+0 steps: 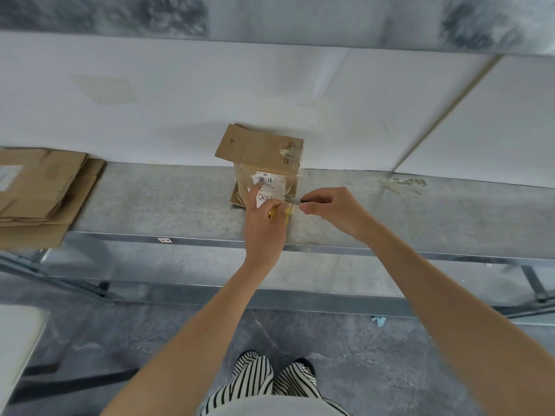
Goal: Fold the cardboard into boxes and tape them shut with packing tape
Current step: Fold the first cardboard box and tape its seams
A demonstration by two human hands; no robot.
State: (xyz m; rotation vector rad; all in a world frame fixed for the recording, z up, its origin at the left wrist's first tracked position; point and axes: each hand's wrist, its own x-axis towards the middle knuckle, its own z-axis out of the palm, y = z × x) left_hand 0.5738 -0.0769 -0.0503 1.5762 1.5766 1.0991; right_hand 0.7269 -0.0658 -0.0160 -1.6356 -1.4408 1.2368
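A small brown cardboard box (264, 157) stands on the grey shelf (180, 202), with one flap open at its far left and a white barcode label on its top. Clear packing tape (289, 187) runs over the box's near right edge. My left hand (262, 223) grips the yellowish tape roll (280, 216) at the box's near side, with the thumb on the label. My right hand (333, 210) holds small scissors (292, 201), whose blades point left at the tape.
A stack of flat cardboard (42, 193) lies at the shelf's left end. A white wall panel (180, 109) backs the shelf. The shelf's metal front rail (390, 250) runs across below my hands. A white object (18, 340) stands at the lower left on the floor.
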